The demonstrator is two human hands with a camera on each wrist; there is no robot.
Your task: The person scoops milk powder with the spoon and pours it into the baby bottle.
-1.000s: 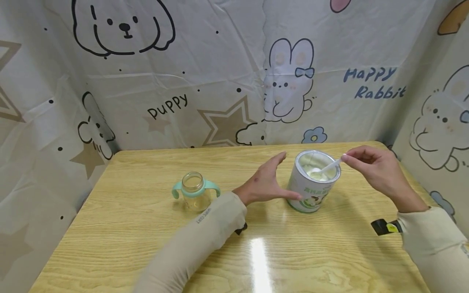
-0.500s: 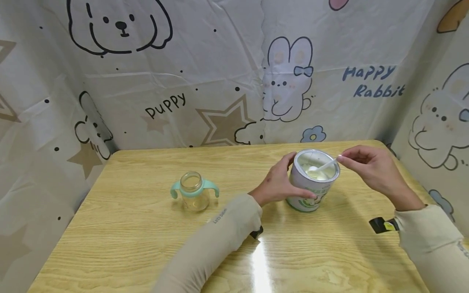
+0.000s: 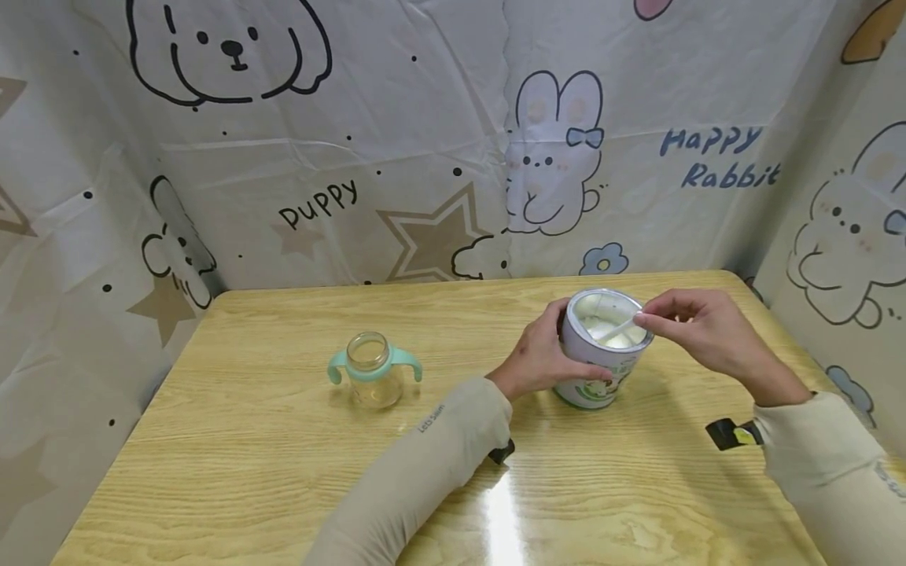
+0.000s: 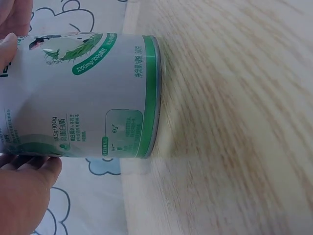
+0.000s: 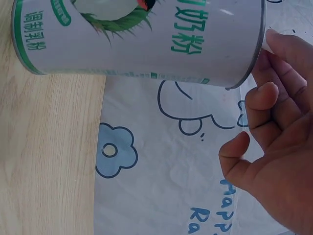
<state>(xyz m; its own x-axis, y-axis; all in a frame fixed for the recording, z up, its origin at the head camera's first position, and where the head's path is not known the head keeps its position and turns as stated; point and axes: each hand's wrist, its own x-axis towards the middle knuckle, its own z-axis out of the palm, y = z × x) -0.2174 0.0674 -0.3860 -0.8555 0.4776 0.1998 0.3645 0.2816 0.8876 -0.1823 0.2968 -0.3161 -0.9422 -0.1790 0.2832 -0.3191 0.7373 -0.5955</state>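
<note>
"Where's the tin point(image 3: 583, 347)?"
"Upright on the right part of the surface point(image 3: 269, 472), uncovered, with pale powder point(image 3: 626, 341) inside."
"And the left grip point(image 3: 539, 360)?"
"Wrapped round the tin's side: thumb across the front, fingers round the far side."
"The right grip point(image 3: 708, 330)?"
"At the rim's right side, pinching the handle of a white scoop point(image 3: 617, 330) between thumb and fingers. The handle slants down into the tin; how deep the other end sits in the powder, I can't tell."
"Anything else there?"
"A bottle point(image 3: 378, 389), standing well apart on the left, mouth uncovered, a mint handle on either side. Behind the surface hangs a cloth point(image 3: 425, 118) printed with rabbits, stars and a puppy."
</note>
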